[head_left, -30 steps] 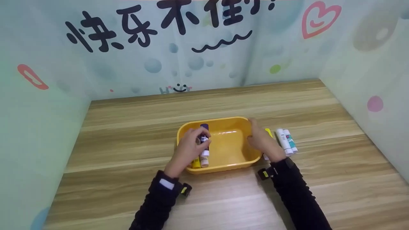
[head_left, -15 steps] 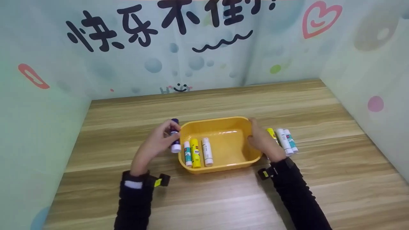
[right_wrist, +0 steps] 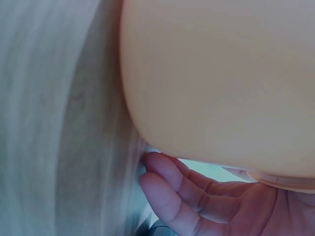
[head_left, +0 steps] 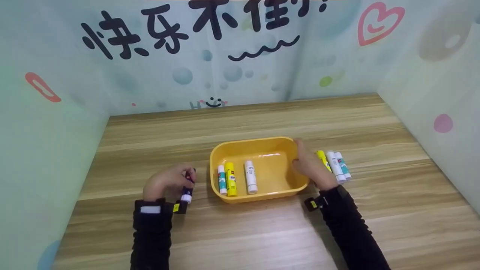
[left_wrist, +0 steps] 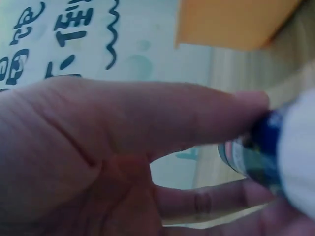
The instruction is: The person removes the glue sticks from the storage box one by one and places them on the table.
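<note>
My left hand (head_left: 168, 180) pinches a dark purple glue stick (head_left: 186, 192) with a white end, low over the table left of the yellow plastic basket (head_left: 275, 170). In the left wrist view, the thumb and fingers close on this glue stick (left_wrist: 268, 147), its white end toward the camera. My right hand (head_left: 314, 168) grips the basket's right side, thumb at the inner wall and fingers outside, partly hidden. Lying in the basket are a teal-and-white glue stick (head_left: 222, 180), a yellow glue stick (head_left: 231, 180) and a white glue stick (head_left: 251, 178).
On the wooden table (head_left: 240, 240), right of the basket, lie another yellow glue stick (head_left: 322, 158), a white one (head_left: 335, 167) and a teal-and-white one (head_left: 344, 165), side by side. Printed cloth walls (head_left: 255, 80) enclose the table at the back and sides.
My left hand has carried the dark purple glue stick out of the basket, leftward over the rim and down toward the table. My right hand has stayed at the basket's right side.
</note>
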Available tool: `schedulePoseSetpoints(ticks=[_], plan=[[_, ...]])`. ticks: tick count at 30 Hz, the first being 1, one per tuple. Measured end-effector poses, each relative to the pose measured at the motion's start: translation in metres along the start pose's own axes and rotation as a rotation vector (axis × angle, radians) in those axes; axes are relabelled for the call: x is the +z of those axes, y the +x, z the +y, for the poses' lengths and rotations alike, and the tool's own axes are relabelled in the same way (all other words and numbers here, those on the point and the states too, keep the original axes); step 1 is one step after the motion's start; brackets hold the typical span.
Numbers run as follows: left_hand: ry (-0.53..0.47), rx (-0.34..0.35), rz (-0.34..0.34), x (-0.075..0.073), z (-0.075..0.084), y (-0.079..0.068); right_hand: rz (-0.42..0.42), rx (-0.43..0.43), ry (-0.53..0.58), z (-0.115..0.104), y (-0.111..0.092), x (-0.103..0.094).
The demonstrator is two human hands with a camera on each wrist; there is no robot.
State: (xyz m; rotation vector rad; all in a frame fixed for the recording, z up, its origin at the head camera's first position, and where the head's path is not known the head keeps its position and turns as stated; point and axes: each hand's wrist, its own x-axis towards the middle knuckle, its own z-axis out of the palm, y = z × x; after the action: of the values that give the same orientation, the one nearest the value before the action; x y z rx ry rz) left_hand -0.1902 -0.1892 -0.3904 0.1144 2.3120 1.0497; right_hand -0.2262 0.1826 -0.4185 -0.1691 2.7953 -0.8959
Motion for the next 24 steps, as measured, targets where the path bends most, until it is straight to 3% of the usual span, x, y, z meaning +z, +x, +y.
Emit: schedulePoseSetpoints(ticks=[7,10,13,17,21,24], plan=[[-0.125,-0.076,-0.080,0.005,0.000,-0.002,-0.002,-0.001,0.017,0.001,0.001,0.000],[-0.105,-0.091,-0.081,0.005,0.004,-0.005,-0.009,0.009,0.043,0.001,0.000,0.000],[0.040,-0.087,-0.002,0.005,0.012,-0.008,-0.016,0.029,0.052,0.000,0.000,0.000],[0.201,-0.044,0.191,0.005,0.030,-0.013,-0.017,0.035,0.056,0.000,0.001,0.000],[0.165,0.048,0.341,0.016,0.051,-0.015,-0.002,0.009,0.030,0.001,0.001,0.001],[0.149,0.122,0.384,0.033,0.066,-0.010,0.011,-0.022,0.005,0.001,0.001,0.001]])
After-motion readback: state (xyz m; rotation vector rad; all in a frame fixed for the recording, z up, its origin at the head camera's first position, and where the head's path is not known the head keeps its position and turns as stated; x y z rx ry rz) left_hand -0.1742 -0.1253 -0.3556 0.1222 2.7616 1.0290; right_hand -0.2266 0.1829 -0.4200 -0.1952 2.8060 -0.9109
